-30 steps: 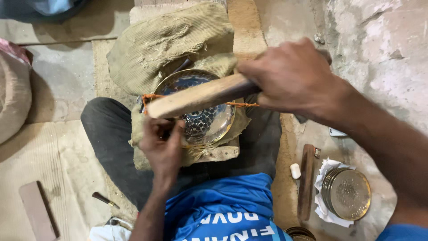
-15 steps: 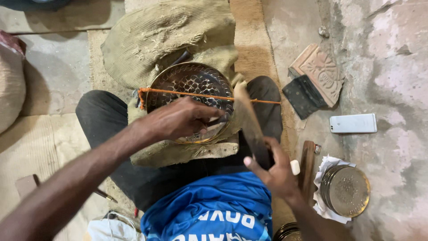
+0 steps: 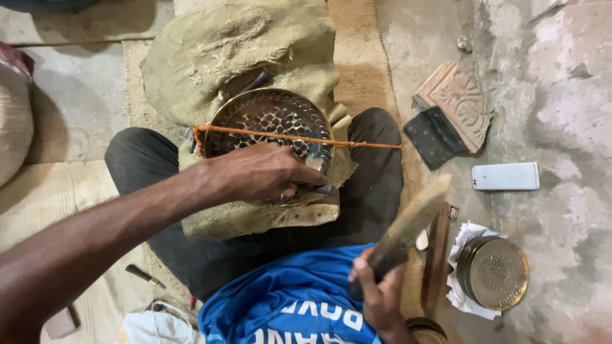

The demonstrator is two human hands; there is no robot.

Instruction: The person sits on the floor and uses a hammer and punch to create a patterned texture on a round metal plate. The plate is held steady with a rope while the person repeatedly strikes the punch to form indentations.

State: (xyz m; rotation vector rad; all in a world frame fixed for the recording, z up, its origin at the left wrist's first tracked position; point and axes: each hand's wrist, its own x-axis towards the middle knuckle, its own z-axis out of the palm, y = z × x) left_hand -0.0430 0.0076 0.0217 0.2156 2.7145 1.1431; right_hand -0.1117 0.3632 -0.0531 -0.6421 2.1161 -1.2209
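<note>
A round brass plate (image 3: 255, 111) with an embossed scale pattern rests on burlap padding (image 3: 255, 220) over my crossed legs. An orange cord (image 3: 363, 144) stretches across it. My left hand (image 3: 264, 172) lies on the plate's near rim, shut on a small metal punch (image 3: 320, 189) whose tip pokes out to the right. My right hand (image 3: 380, 298) is low by my blue shirt, gripping a wooden beater stick (image 3: 413, 220) that slants up to the right, clear of the plate.
A white phone (image 3: 505, 176), a carved block (image 3: 462, 99) and a dark pad (image 3: 433, 137) lie on the floor at right. A stack of brass plates (image 3: 497, 274) sits on paper beside a wooden strip (image 3: 437, 258). A small tool (image 3: 143, 276) lies at left.
The wooden stick has left the spot over the plate and swung down to the right beside my torso. My left hand has shifted onto the plate's near rim.
</note>
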